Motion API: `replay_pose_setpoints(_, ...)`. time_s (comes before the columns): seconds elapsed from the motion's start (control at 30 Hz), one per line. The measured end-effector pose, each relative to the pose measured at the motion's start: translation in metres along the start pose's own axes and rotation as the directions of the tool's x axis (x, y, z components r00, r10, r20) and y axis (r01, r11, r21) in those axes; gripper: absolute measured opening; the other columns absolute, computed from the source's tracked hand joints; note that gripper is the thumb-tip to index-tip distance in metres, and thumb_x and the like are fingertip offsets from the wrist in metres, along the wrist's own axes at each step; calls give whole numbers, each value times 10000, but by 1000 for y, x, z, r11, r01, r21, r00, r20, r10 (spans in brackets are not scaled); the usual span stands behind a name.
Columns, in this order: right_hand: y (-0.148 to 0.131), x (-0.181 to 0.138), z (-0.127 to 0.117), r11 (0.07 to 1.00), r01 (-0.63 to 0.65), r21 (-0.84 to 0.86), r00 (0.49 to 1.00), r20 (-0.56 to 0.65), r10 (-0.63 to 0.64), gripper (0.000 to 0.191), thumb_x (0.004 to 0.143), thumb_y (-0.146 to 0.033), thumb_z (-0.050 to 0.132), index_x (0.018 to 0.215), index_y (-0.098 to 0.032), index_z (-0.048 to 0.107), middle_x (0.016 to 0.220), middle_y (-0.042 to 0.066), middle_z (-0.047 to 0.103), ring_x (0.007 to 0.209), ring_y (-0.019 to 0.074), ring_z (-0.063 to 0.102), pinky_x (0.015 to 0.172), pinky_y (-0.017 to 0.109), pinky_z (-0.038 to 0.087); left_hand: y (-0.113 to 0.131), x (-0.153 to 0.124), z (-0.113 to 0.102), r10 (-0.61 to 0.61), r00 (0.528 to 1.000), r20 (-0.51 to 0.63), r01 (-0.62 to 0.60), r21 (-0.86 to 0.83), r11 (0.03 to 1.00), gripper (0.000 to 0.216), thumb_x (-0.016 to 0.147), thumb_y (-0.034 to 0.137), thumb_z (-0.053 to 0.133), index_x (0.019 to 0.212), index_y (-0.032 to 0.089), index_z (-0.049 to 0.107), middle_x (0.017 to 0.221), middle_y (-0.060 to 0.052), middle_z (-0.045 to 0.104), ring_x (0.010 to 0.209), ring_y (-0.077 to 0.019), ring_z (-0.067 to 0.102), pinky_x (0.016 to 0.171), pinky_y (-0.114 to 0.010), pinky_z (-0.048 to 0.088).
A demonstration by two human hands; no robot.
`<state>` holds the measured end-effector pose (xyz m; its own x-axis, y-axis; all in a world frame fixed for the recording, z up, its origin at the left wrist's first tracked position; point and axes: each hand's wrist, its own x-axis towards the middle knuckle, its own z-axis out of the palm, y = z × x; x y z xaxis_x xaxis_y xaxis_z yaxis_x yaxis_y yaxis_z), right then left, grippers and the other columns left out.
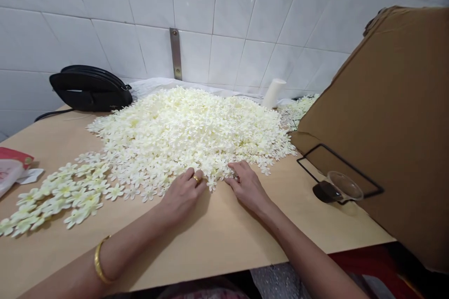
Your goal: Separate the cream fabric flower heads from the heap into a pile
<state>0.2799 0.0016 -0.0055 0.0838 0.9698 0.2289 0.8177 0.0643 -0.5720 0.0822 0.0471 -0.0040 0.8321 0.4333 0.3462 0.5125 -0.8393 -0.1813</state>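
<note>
A large heap of white and pale-yellow artificial flower heads point(196, 131) covers the middle of the table. My left hand point(183, 196), with a gold ring, rests at the front edge of the heap. Its fingers are bent and close together, and the flowers hide what its fingertips hold, if anything. Across a small gap, my right hand point(248, 187) touches the same edge, thumb and index finger apart around the outermost blossoms. A few loose flowers point(211, 182) lie between the two hands. A gold bangle point(99, 261) circles my left wrist.
A row of overlapping flowers point(66, 191) spreads left over the table point(217, 243). Behind stand a black rounded bag point(91, 88) and a white cylinder point(273, 93). A large cardboard box point(393, 117) bounds the right, beside a black wire holder with a clear cup point(345, 186). A red-and-white packet point(12, 166) lies far left.
</note>
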Motion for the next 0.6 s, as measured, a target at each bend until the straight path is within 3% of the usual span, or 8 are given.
replay_pose_setpoints(0.2, -17, 23, 0, 997, 57, 57, 997, -49, -54, 205, 767, -126, 420, 903, -174, 565, 865, 50, 529, 774, 160, 508, 698, 277, 391, -26, 7, -12, -56, 997, -54, 62, 98, 993, 215, 703, -14, 424, 663, 135, 574, 800, -102, 575, 736, -196, 467, 608, -289, 412)
replay_pose_setpoints(0.37, -28, 53, -7, 994, 82, 78, 996, -46, -79, 230, 761, -174, 470, 967, -166, 570, 893, 55, 539, 753, 151, 512, 689, 275, 402, -37, 12, -13, -110, 990, -90, 118, 82, 990, 199, 754, 51, 426, 645, 142, 564, 781, -105, 569, 768, -204, 481, 612, -293, 422)
replay_pose_setpoints(0.5, -33, 66, -14, 988, 125, 91, 992, -21, -124, 378, 734, -189, 525, 1112, -199, 526, 967, 57, 516, 701, 128, 511, 685, 276, 415, -43, 14, -11, -198, 971, -134, 203, 23, 979, 205, 815, 181, 416, 692, 149, 577, 862, -105, 573, 791, -207, 489, 594, -296, 425)
replay_pose_setpoints(0.6, -31, 63, -24, 982, 143, 125, 984, -120, -129, 363, 780, -188, 465, 1141, -191, 504, 1021, 72, 500, 696, 118, 516, 670, 265, 422, -49, 13, -16, -260, 952, -159, 254, -59, 965, 213, 832, 227, 403, 735, 163, 581, 893, -90, 568, 830, -202, 501, 584, -279, 429)
